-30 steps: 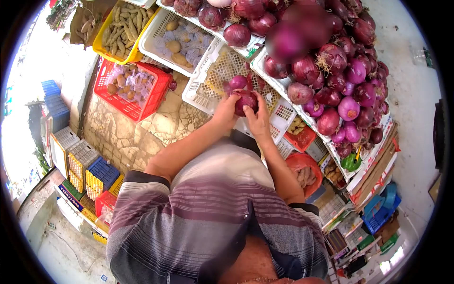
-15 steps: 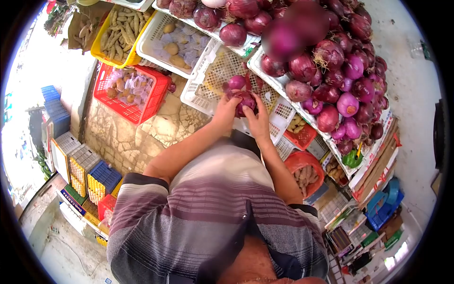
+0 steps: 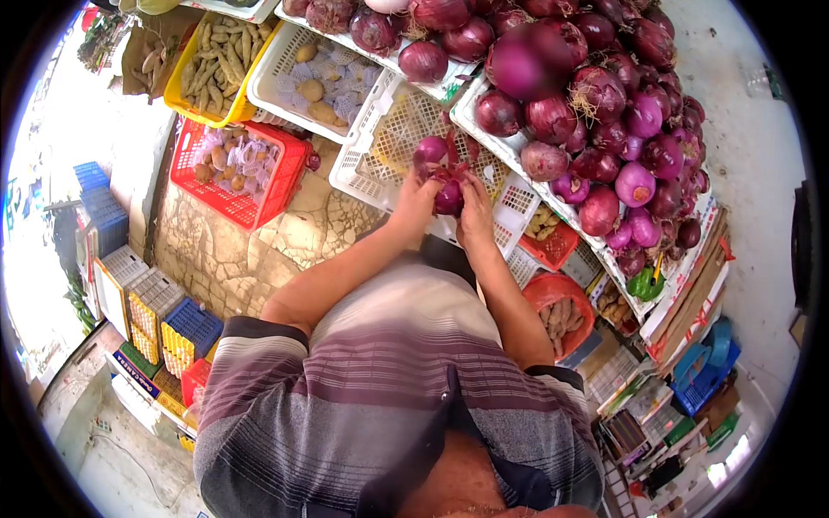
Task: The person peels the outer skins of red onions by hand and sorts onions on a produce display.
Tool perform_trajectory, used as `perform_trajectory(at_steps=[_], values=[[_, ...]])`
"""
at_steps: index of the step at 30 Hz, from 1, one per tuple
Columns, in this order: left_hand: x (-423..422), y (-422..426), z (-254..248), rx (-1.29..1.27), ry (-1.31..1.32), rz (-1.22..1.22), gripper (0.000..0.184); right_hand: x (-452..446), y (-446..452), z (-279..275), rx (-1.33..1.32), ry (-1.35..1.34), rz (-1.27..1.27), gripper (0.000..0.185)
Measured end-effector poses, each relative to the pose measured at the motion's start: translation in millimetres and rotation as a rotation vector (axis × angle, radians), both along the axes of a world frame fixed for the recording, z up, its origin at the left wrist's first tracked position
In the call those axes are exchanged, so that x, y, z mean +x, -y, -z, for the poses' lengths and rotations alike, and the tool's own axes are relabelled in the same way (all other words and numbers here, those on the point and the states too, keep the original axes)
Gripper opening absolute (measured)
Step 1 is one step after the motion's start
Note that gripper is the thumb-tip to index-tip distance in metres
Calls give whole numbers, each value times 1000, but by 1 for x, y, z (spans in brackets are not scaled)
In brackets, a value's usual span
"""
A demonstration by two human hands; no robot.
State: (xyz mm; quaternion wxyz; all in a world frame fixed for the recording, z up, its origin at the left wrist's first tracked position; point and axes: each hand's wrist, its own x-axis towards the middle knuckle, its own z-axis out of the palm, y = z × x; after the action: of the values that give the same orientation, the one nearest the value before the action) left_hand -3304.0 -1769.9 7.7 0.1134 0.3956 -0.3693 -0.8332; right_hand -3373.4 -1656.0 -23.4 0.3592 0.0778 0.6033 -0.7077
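Observation:
Both of my hands are closed on a red onion (image 3: 449, 199) above a white plastic crate (image 3: 352, 173). My left hand (image 3: 416, 198) grips its left side, and my right hand (image 3: 474, 210) has fingers bent at its upper right. Dark loose skin stands up between my fingertips, and smooth bright purple shows beneath it. Just beyond my hands, another red onion (image 3: 431, 149) lies in the crate, with dark red skin scraps (image 3: 473, 145) beside it. My fingers partly cover the held onion.
Red onions (image 3: 596, 129) are heaped on white trays at the upper right, with a green pepper (image 3: 645, 284) at the near corner. A red crate (image 3: 250, 207) and a yellow crate (image 3: 183, 97) stand to the left. A red tub (image 3: 587, 315) of long tubers is near my right arm.
My fingers have shifted on the onion, and loose skin has lifted from it. More bright purple surface shows on its near side now.

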Motion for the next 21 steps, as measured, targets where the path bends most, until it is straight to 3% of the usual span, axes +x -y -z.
perform_trajectory(at_steps=[3,6,9,16,21], values=[[2,5,6,140,-4,-64,33,6,1,-18,16,91,41,41],[7,6,14,183,-2,-81,32,9,-3,-34,158,-6,-84,41],[4,3,11,191,-3,-93,33,6,-5,-32,414,-684,-318,40],[6,6,14,101,32,19,34,-2,-4,-50,607,-837,-512,22],[4,1,23,9,27,2,32,3,-7,-39,664,-949,-526,26]])
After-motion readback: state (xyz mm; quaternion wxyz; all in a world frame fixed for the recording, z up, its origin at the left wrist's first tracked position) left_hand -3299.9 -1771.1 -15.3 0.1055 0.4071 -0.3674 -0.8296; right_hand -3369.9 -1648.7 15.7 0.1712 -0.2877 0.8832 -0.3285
